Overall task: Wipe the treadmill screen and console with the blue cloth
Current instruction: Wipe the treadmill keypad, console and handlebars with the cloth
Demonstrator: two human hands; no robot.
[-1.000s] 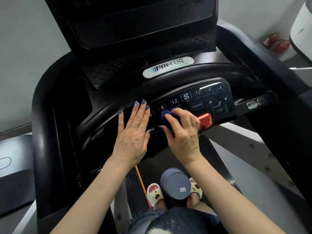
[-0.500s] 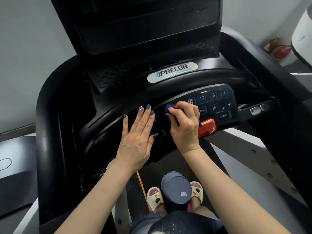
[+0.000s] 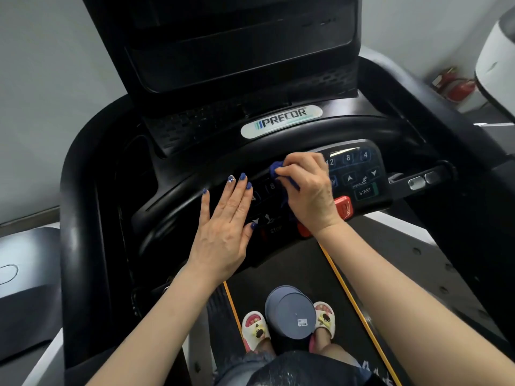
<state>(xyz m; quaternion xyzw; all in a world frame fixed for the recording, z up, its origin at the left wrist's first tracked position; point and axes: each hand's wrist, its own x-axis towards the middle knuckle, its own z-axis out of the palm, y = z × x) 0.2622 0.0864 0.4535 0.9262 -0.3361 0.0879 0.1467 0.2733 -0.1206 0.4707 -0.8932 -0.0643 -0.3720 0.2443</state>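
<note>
The right hand (image 3: 309, 195) has its fingers curled round the bunched blue cloth (image 3: 280, 174), pressing it on the console (image 3: 359, 174) keypad; cloth pokes out past the fingertips and under the palm. The left hand (image 3: 224, 227) lies flat, fingers straight and together, holding nothing, fingertips just left of the cloth. The screen (image 3: 239, 43) stands beyond both hands' fingertips.
</note>
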